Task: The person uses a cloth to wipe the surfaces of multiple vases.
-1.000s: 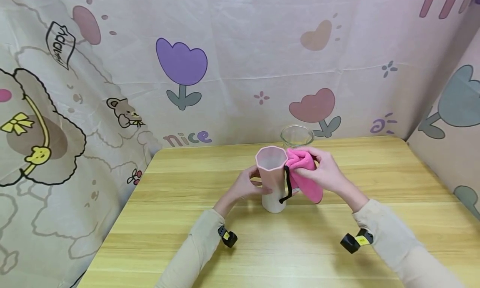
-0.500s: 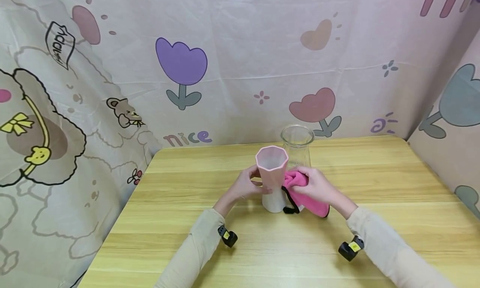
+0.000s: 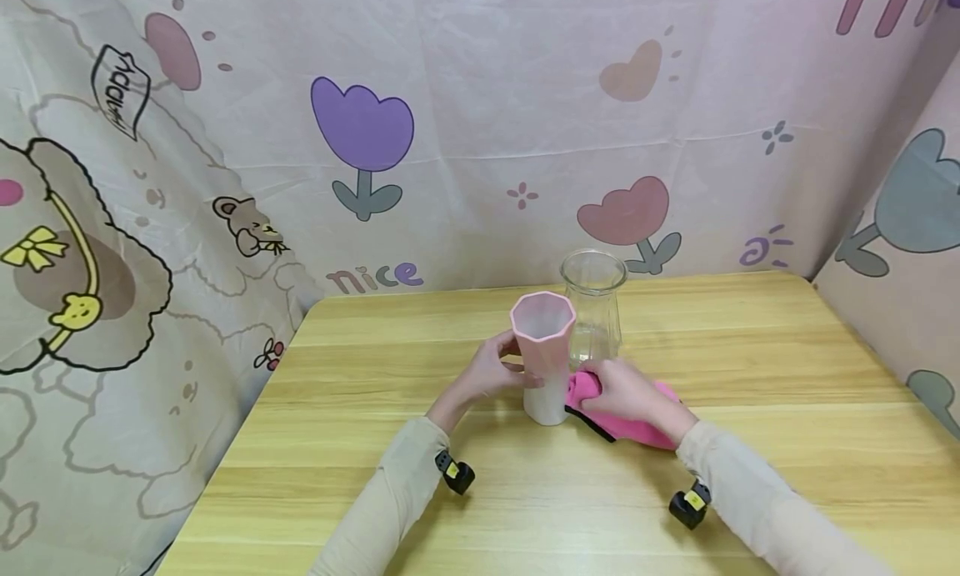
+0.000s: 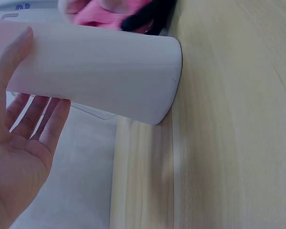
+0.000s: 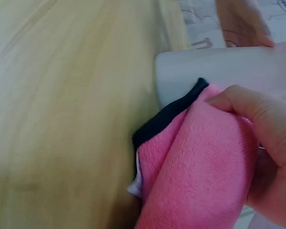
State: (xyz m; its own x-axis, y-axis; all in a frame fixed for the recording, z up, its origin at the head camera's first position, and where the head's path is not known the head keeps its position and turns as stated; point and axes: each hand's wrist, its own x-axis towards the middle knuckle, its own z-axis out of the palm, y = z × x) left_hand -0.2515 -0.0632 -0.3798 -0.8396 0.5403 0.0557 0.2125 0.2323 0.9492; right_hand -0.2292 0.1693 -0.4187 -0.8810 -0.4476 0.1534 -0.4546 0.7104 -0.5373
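A tall vase point(image 3: 546, 376), pink at its many-sided rim and white toward its base, stands upright on the table. My left hand point(image 3: 493, 368) holds it from the left, thumb in front and fingers behind, as the left wrist view shows on the vase wall point(image 4: 109, 71). On the vase's other side, my right hand point(image 3: 622, 390) grips a bunched pink cloth point(image 5: 200, 157) with black edging. That cloth point(image 3: 648, 433) is against the lower right side of the vase and trails under the right wrist. The right fingertips are partly hidden by the cloth.
A clear glass vase point(image 3: 594, 309) stands just behind the pink-and-white one. Both are on a light wooden table point(image 3: 390, 351), whose back edge meets a printed fabric backdrop point(image 3: 480, 142). A small white tag point(image 5: 136, 183) hangs from the cloth.
My right hand has slid the cloth down the vase's right side, from near the rim to near the base. The glass vase behind shows more. My left hand keeps its hold.
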